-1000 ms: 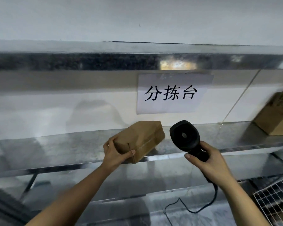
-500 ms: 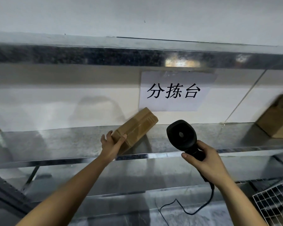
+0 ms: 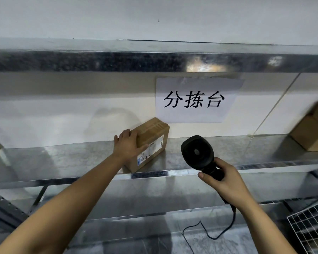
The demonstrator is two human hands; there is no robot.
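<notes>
One metal shelf (image 3: pixel 62 158) carries a cardboard box (image 3: pixel 154 133), aslant near its front edge. A barcode scanner (image 3: pixel 196 153) hangs just beside it, grasped by the right hand (image 3: pixel 226 182). The left hand (image 3: pixel 128 145) clasps the box's near end, fingers (image 3: pixel 125 133) over the top, thumb on the labelled side.

Labelled brown carton (image 3: pixel 151 140) on shelf (image 3: pixel 62 162); black corded scanner (image 3: pixel 196 153) raised beside
</notes>
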